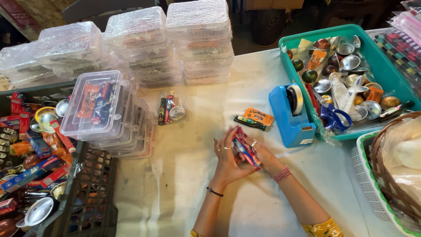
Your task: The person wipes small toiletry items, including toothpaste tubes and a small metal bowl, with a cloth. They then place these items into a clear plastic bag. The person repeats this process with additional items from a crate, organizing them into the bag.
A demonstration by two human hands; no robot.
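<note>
Both my hands meet over the white cloth at the table's middle. My left hand [226, 154] and my right hand [262, 154] together grip a small bundle of red and blue packets [244, 147] held between the palms. Just beyond them lie an orange sachet [258, 116] and a dark green stick packet [249, 123]. A small clear bag with packets and a metal cup [171, 110] lies further left.
A blue tape dispenser [291, 115] stands right of my hands. A teal tray [386, 66] holds metal cups, blue scissors [335, 116] and packets. Stacked clear boxes [103, 109] sit left, bubble-wrapped stacks [199, 39] behind, a black crate [85, 193] of items lower left, a wicker basket [394, 175] right.
</note>
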